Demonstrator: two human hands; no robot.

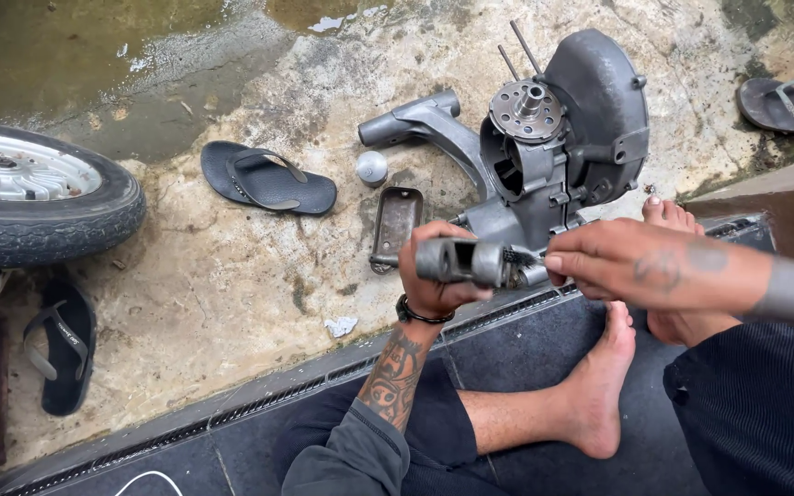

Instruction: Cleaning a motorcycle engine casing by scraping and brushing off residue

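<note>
A: What do I have in my hands?

B: My left hand [438, 266] is closed around a small grey metal part [461, 261], lifted above the concrete floor [232, 276]. My right hand [640, 266] is pinched shut on a small brush [518, 257], its bristles touching the end of that part.

A: Where is that, measured from the engine?

B: The grey scooter engine casing [553, 138] lies on the concrete. The held part hovers just in front of it, on my side. A flat metal cover plate [395, 225] lies just left of the casing, and a small round cap [371, 167] sits near it. A dark sandal [268, 179] lies further left, and a wheel with a tyre [34, 193] is well apart at the far left. Another sandal [783, 106] lies to the casing's right. My bare foot [604, 386] rests on a dark mat [526, 349] nearer me than the casing.
</note>
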